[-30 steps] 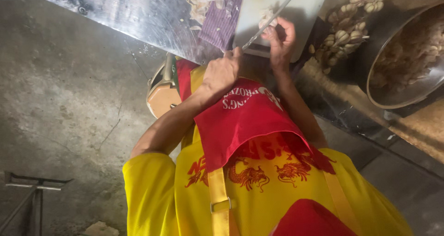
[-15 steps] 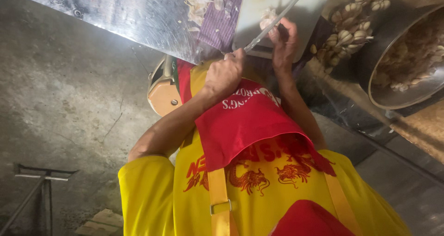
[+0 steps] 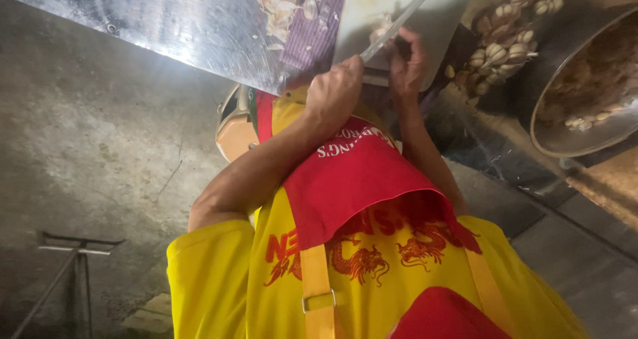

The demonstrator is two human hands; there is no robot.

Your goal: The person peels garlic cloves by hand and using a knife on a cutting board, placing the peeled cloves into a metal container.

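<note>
I see the head view upside down, looking along a yellow shirt with a red and yellow apron. My left hand, on the left of the picture, is a closed fist around the handle of a long steel-bladed knife; the handle itself is hidden inside the fist. The blade slants up over a pale rectangular cutting board. My right hand is curled with fingers bent on a small pale piece of food at the board's near edge, just beside the blade; I cannot tell how firm the hold is. The board lies on a shiny metal tabletop, touching a purple flower-patterned cloth. Near the right hand is a heap of garlic bulbs. A round metal bowl of brownish pieces sits further right. A round tan stool is under the table edge.
</note>
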